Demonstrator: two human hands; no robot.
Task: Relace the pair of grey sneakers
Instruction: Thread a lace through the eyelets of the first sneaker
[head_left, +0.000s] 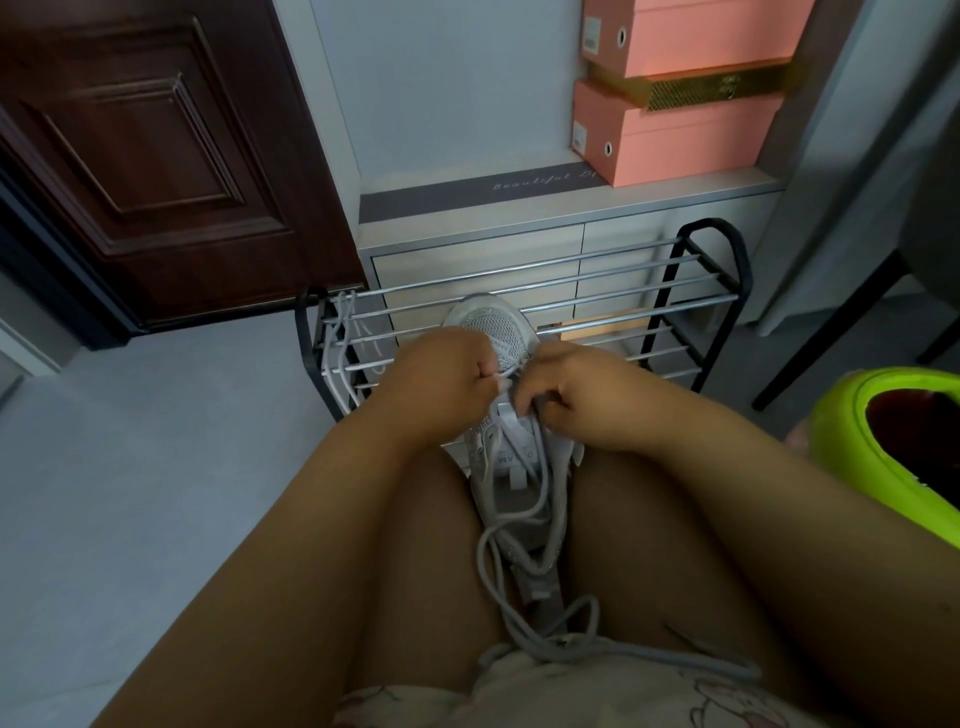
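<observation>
From my feed: one grey sneaker (501, 358) sits wedged between the person's thighs, toe pointing away toward the metal shoe rack (597, 291), heel end down toward the lap. Left hand (441, 379) is curled over the left side of the upper near the toe-end eyelets, fingers pinching the grey lace (524, 525) right at the eyelet row. Right hand (576, 400) is curled on the right side, fingers tucked in against the tongue and eyelets; it looks like it grips the upper, but I can't tell if it also has lace in it. The two hands nearly touch over the shoe. Loose lace runs down over the tongue, loops between the thighs and trails across floral fabric at the lap. A second lace (337, 353) hangs over the left end of the rack. Pink shoeboxes (680, 135) are stacked on the cabinet behind the rack; a green bin (852, 441) is on the right.
</observation>
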